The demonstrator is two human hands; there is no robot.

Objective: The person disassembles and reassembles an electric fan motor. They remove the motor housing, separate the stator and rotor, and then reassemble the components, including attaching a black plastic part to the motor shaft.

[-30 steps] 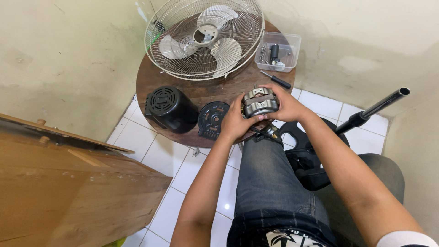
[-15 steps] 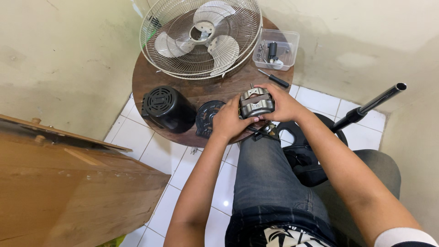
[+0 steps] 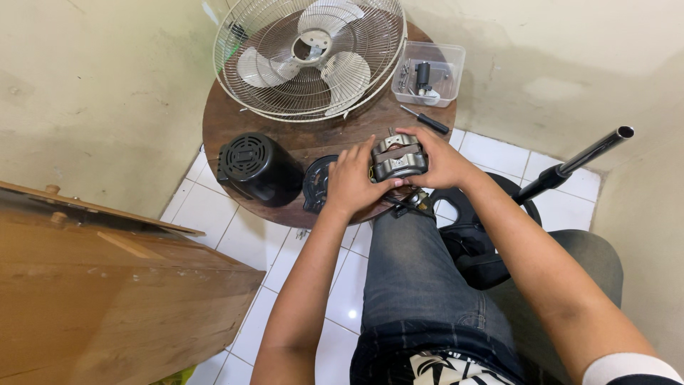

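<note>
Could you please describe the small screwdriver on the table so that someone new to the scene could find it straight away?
Start at the round wooden table with the big wire fan cage lying on it. At the table's right edge, just below the clear plastic tray of small parts, lies the screwdriver. It is the only thin, dark-handled tool there, lying loose and slanted above the right hand.

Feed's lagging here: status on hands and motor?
Both hands, left and right, grip the fan motor over the round wooden table. Screwdriver alongside; nothing blocking.
</note>
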